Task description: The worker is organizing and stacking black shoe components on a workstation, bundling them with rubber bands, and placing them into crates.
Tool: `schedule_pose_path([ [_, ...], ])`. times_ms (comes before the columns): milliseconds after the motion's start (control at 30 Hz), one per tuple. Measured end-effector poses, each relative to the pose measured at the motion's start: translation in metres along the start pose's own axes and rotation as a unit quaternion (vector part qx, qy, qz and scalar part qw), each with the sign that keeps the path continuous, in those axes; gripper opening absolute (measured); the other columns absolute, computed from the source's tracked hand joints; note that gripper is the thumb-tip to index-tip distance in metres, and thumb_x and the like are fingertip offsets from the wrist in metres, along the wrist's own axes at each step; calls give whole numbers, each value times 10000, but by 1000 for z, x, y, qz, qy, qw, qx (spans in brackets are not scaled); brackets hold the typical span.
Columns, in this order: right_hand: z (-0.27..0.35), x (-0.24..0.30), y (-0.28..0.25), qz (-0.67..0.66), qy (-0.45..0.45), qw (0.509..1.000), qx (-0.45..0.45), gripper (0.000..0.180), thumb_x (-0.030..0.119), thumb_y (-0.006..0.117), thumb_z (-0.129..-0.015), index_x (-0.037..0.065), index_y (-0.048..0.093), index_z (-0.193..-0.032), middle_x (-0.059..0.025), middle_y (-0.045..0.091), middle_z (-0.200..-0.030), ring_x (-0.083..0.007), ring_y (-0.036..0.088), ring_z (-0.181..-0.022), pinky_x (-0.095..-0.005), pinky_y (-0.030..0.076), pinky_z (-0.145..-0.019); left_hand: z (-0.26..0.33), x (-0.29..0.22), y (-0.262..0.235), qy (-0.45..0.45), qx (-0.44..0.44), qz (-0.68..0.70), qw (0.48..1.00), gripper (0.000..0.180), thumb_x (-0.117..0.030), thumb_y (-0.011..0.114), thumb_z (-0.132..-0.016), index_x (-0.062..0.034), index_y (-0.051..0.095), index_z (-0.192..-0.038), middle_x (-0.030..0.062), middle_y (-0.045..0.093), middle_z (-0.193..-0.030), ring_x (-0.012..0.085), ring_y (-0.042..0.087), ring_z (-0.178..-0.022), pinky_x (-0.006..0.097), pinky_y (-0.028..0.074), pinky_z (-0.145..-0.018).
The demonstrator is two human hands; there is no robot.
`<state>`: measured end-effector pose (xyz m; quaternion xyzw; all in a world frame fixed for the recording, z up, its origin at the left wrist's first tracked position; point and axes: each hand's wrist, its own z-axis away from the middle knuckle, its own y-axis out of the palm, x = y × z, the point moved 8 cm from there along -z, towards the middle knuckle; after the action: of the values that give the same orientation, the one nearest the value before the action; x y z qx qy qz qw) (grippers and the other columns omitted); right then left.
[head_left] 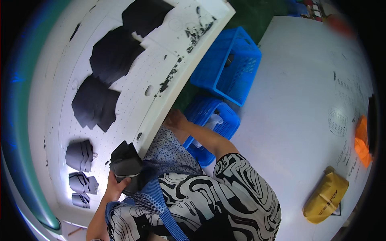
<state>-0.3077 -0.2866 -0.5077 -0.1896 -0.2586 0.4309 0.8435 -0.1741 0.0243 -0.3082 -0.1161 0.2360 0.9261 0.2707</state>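
Note:
My left hand [117, 185] grips a bundle of dark grey and black cut pieces [127, 168], thumb on top, at the near edge of the white table. The bundle looks like layered fabric or thin foam; its exact kind I cannot make out. My right hand [175, 119] is low beside the table's edge, close to the blue baskets. Its fingers are dim and partly hidden, so any hold does not show. Fanned stacks of similar black pieces lie on the table, including a large middle stack [94, 102] and a smaller one [79, 156].
The white perforated table [134, 106] has a raised rim and black scraps [171, 78] along it. A large blue crate [221, 68] and nested blue baskets [231, 120] stand to the right. Beyond is a pale surface [281, 112] bearing a yellow bag [325, 197] and an orange item [362, 142].

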Motion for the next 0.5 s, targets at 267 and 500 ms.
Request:
schedule_pose_path([
  [267,-13,-114,48,-3,-3,994,113,504,274,530,-858,113,474,-1332,-180,643,-1103,-292,657,-934,-407,529,-739,-8,2,-10,36,-67,13,997,721,-229,698,-808,7,319,-1374,169,499,-1283,273,488,-1189,361,353,-1031],
  [500,0,-188,-64,20,167,937,-307,302,199,580,-845,110,605,-1133,-128,674,-864,-315,656,-777,-403,514,-639,17,0,-16,137,-184,-46,972,765,-301,731,-770,22,350,-1349,137,520,-1245,239,502,-1140,348,367,-999],
])
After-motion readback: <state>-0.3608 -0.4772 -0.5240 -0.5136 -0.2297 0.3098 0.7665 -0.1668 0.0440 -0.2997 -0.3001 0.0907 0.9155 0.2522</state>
